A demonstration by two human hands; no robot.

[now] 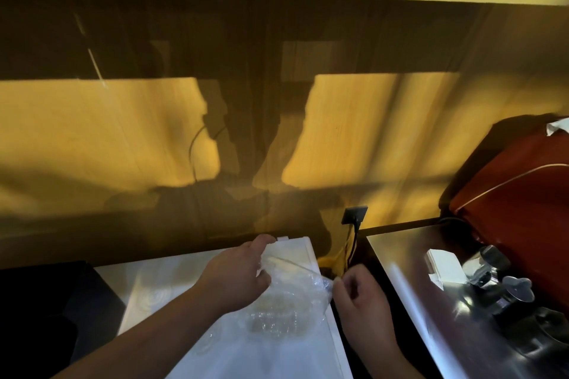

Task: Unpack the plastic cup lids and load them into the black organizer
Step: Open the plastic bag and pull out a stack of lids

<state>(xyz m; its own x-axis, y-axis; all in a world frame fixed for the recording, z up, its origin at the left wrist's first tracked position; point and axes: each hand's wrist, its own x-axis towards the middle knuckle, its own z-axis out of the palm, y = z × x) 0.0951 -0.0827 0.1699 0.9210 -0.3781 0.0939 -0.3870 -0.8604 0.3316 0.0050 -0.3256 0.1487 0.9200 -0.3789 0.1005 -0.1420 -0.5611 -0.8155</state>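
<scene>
I see the white table [147, 286] at lower centre, and across it the clear bag [295, 292] with cup lids [274, 315] inside. My left hand [234, 274] grips its upper edge; my right hand [357, 295] pinches its right corner.

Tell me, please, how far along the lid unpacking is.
Nothing looks done yet. In hand: the left hand and right hand pinch the clear bag of lids on the white surface, apparently pulling it open. Left: taking every lid out and loading the organizer, which I cannot make out.
</scene>
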